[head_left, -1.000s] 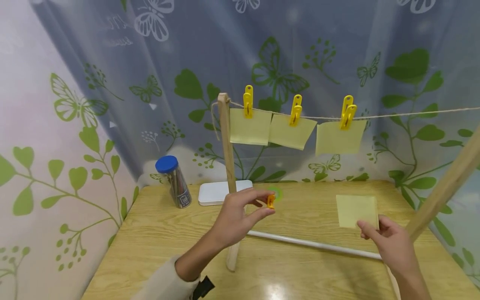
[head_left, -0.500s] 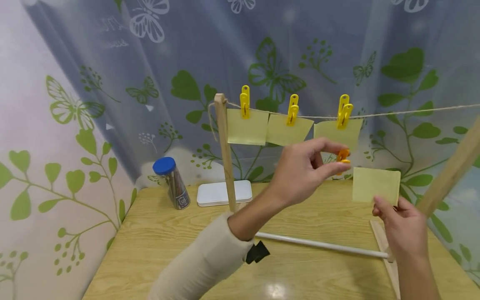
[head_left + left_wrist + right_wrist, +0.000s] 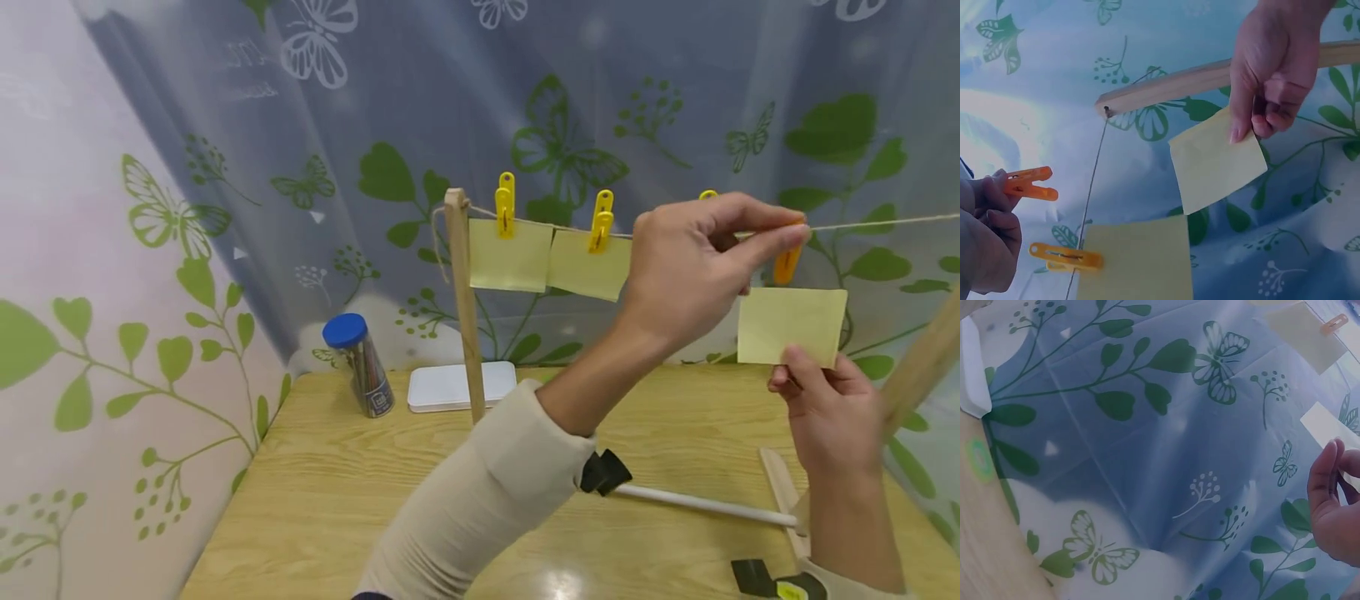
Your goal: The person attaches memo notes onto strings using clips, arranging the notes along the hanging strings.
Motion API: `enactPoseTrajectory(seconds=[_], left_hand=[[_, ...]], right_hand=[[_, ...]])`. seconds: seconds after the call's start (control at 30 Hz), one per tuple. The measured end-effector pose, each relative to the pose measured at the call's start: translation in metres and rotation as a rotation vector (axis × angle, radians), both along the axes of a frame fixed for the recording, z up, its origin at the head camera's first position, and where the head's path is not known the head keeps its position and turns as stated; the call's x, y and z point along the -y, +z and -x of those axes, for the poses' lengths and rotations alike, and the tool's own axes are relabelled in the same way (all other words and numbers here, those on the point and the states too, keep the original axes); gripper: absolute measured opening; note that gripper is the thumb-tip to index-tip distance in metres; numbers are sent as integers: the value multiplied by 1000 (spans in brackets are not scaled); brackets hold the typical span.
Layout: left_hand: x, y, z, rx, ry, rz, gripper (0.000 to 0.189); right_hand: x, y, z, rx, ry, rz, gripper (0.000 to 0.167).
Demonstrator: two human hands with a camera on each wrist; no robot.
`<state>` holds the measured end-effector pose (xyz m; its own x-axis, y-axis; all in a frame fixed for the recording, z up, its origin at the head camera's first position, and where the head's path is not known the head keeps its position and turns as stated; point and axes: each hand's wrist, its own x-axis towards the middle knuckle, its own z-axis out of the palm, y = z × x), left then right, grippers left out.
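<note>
My left hand pinches an orange clothespin at the level of the string. In the left wrist view that clothespin points toward the string with its jaws parted. Below it, my right hand holds a pale yellow paper square by its lower edge, between thumb and fingers. Two paper squares hang at the left under yellow clothespins. A third hanging paper square shows in the left wrist view; my left hand hides it in the head view.
Wooden posts hold up the string, a left post and a right post. A white rod runs low between them. On the table stand a blue-lidded jar of pencils and a flat white case. A patterned curtain hangs behind.
My left hand has carried the orange clothespin up and right, from low over the table to the string. My right hand has raised the paper square and moved it slightly right.
</note>
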<state>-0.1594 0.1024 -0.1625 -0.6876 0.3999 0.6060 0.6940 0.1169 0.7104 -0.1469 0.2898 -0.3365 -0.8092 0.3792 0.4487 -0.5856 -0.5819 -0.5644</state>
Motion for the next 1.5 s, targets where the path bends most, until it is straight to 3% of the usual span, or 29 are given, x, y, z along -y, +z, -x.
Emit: enactPoseTrajectory(seconds=[0.27,0.5,0.67,0.93,1.2,1.5], left_hand=[[-25,9,3,-101,127,39,17],[-42,3,9,-88,159,25,17],[-51,1,6,-93,177,20,16],[-60,-5,4,-105,274,116,14],[-63,-5,2,19,246,71,13],[-66,-9,-1,82,248,76,20]], right_hand=[[-5,18,8,-110,85,56,24],[-5,27,8,-98,58,7,21],[-6,28,10,-132,122,6,23],[-6,31,13,-157,151,-23,24],[-8,35,15,-222,261,0,29],[-5,42,13,-219,215,-33,24]])
